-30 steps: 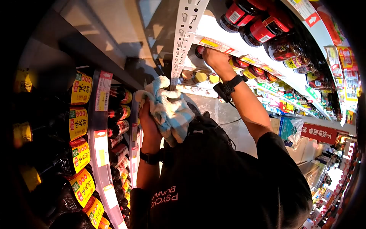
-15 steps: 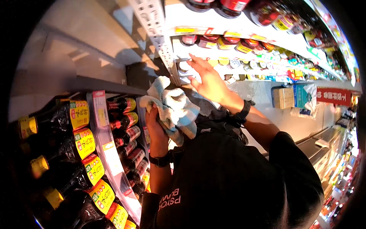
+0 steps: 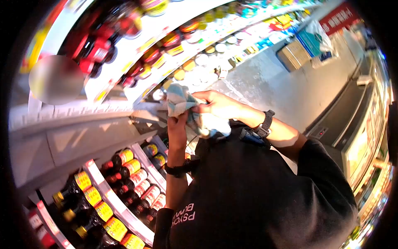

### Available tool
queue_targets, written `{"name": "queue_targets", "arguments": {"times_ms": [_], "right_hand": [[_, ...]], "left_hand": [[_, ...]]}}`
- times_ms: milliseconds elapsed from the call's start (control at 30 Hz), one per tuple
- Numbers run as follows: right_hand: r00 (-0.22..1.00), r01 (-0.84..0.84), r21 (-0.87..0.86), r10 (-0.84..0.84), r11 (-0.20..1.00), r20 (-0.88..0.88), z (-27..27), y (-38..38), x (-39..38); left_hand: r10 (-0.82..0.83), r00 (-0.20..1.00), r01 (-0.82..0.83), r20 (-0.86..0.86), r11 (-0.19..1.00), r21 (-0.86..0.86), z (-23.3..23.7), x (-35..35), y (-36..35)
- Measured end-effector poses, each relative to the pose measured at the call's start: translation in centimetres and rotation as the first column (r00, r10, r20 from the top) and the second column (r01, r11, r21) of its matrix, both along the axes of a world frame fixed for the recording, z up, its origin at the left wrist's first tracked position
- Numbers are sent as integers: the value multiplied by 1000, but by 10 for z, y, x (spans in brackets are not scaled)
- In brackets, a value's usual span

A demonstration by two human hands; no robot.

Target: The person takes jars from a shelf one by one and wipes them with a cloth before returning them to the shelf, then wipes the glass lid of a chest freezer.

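Note:
A striped white and light-blue cloth (image 3: 180, 99) is bunched up between my two hands, in front of my chest. The fingers of my left hand (image 3: 178, 126) are closed on its lower left part. From the right, my right hand (image 3: 213, 104) reaches in with its fingers curled on the cloth, the thumb side near my left hand. One end of the cloth sticks up above the left fingers, and the rest hangs below the right hand. A dark band is on each wrist.
Jars stand on white shelves (image 3: 139, 68) ahead. Dark bottles with yellow labels (image 3: 116, 229) fill racks at the lower left. A cardboard box (image 3: 293, 55), a blue-green box (image 3: 309, 41) and a red box (image 3: 340, 18) are on the floor at the upper right.
My right hand has come down from near the shelf and closed on the cloth. My left hand still holds it. The view has turned, with more of the shelves now at the upper left.

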State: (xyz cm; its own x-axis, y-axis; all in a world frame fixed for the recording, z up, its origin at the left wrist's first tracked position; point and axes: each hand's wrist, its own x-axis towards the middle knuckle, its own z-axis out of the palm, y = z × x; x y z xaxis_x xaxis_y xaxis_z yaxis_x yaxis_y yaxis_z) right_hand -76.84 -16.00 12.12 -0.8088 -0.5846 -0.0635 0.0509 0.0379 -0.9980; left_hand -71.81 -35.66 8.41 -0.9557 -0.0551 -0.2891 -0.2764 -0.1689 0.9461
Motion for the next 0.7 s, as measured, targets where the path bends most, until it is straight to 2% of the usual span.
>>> {"name": "queue_targets", "arguments": {"times_ms": [33,100,133,167,233,267,300,333,367,400,433,500,533,567,600,633,667,700], "right_hand": [[999,42,-9,-42,999,5,-2,24,-1],[947,107,25,-109,994,303,-8,75,5],[914,183,-58,-148,981,377,-4,95,9],[904,227,-67,-185,972,385,-10,113,12],[926,301,-233,-224,925,304,-19,147,20],[925,326,-223,-261,919,276,-21,160,23],[923,338,-150,-296,929,246,-21,173,24],[915,367,-106,-338,924,218,-23,185,28],[912,386,-70,-369,920,180,-23,192,28],[893,438,108,-446,893,67,-22,201,29],[893,437,99,-444,894,69,-23,208,28],[871,490,230,-480,841,-101,-27,214,29],[869,481,260,-494,837,-16,-23,217,26],[866,484,257,-499,837,-6,-22,216,23],[835,509,134,-526,850,163,-22,216,21],[789,544,21,-521,839,326,-20,218,19],[811,491,-9,-453,871,370,-15,222,16],[813,467,166,-496,869,306,-15,221,13]], "left_hand": [[4,999,-15,40,957,291,6,-4,22],[-130,991,99,36,880,465,15,-14,68],[-174,984,133,48,879,458,8,-20,85],[-228,972,184,54,884,429,-3,-27,99],[-323,943,265,83,877,400,-11,-32,126],[-471,881,473,-49,878,77,-10,-35,134],[-630,766,585,-129,765,-269,-8,-37,139],[-776,614,582,-146,569,-581,-3,-34,148],[-785,606,596,-129,555,-580,4,-33,157],[-679,734,677,14,731,-86,19,-33,172],[-601,769,488,217,772,407,26,-36,182],[-637,740,602,215,770,209,24,-48,188],[-610,769,602,189,792,106,28,-53,196],[-591,791,597,157,802,9,33,-59,203],[-596,785,602,167,798,16,32,-68,206],[-598,790,613,133,776,-147,29,-78,209],[-605,791,601,96,738,-307,22,-87,211],[-609,793,563,27,713,-418,12,-96,213]]}}
